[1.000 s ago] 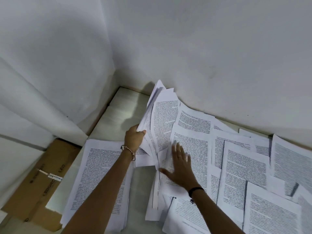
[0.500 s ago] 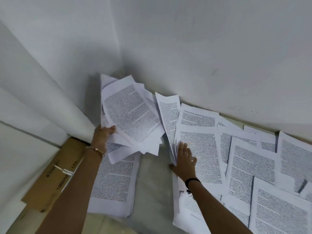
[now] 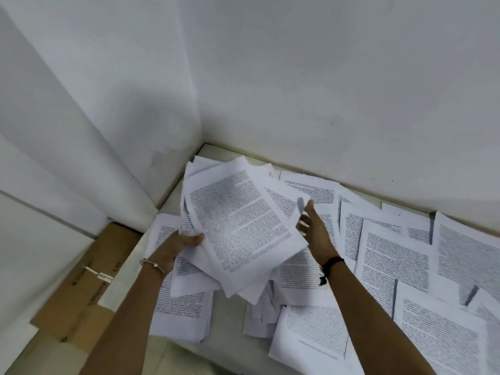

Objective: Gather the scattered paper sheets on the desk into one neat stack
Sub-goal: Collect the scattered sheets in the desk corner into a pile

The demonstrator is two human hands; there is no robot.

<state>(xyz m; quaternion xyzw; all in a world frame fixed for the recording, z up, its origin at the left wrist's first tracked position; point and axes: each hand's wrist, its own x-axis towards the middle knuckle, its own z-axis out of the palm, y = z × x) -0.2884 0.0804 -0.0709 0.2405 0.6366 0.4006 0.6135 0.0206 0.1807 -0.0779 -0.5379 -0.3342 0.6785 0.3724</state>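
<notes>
Untidy fanned bundle of printed sheets (image 3: 238,226) aloft over the desk (image 3: 230,326); other sheets (image 3: 395,255) scattered, overlapping, rightward.

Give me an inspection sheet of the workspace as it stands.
Surface: pale desk, mostly covered by paper.
Job's things: fanned bundle held above the desk; stack lying below it on the left; loose sheets overlapping across the right.
Clutter: nothing seen.
Hands: left hand grips the bundle's left edge; right hand open at its right edge, contact unclear.
Cables: nothing seen.
Surroundings: white walls meeting at a corner; flattened cardboard beside the desk on the left.
</notes>
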